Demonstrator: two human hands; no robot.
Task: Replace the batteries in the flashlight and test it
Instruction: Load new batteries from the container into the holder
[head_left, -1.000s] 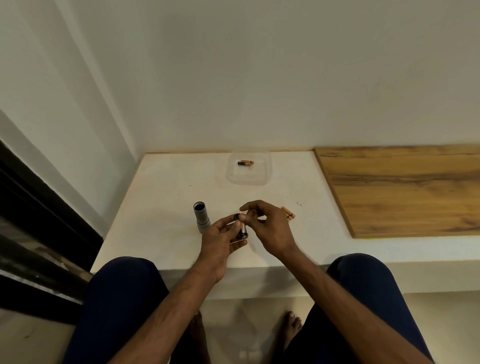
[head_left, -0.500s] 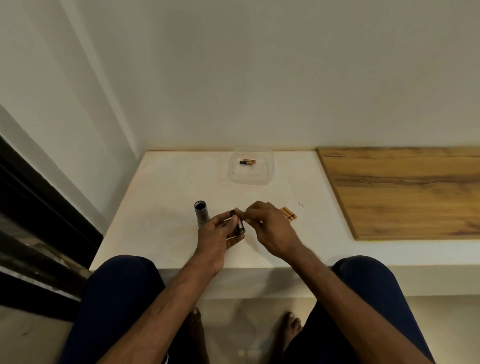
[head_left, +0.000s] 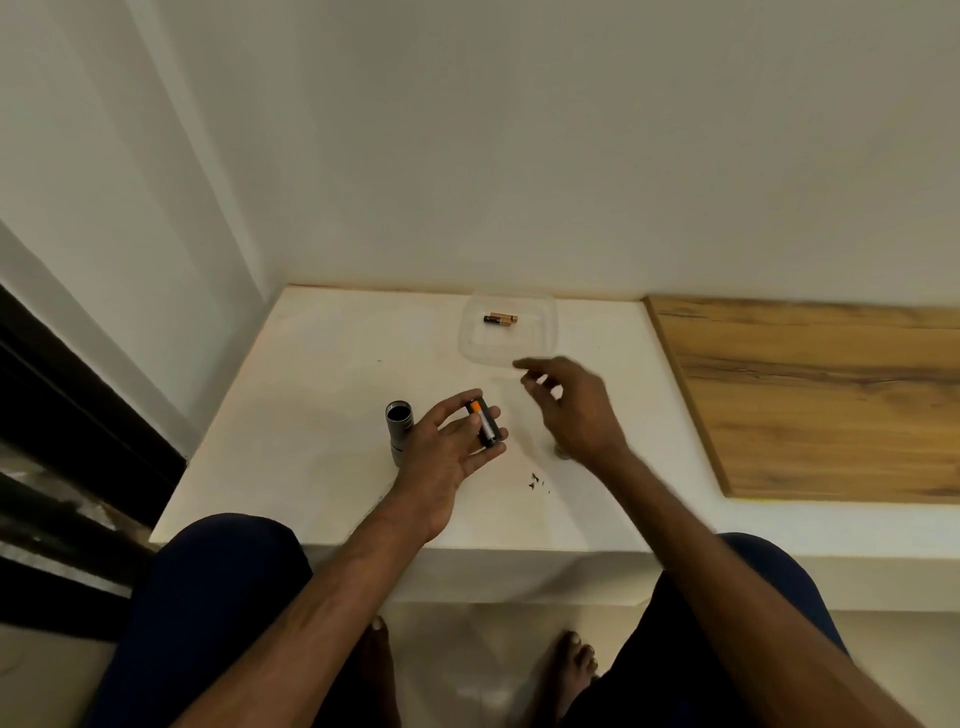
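My left hand (head_left: 447, 452) holds a small black battery holder (head_left: 485, 428) with an orange and silver battery showing in it. The grey flashlight body (head_left: 399, 431) stands upright on the white ledge (head_left: 291, 426), open end up, just left of that hand. My right hand (head_left: 571, 410) hovers to the right, blurred, fingers loosely apart and nothing visible in them, its fingertips near the front rim of a clear plastic container (head_left: 545, 338). Two batteries (head_left: 501, 318) lie inside the container at the back.
A wooden board (head_left: 810, 395) covers the ledge on the right. Small dark specks (head_left: 538, 483) lie on the ledge near my right wrist, and a small round object (head_left: 561, 453) peeks out beneath it. My knees and bare feet are below the ledge's front edge.
My hands have separated. The right hand has left the holder and moved up and right toward the container. The left hand now shows the holder with the battery facing up.
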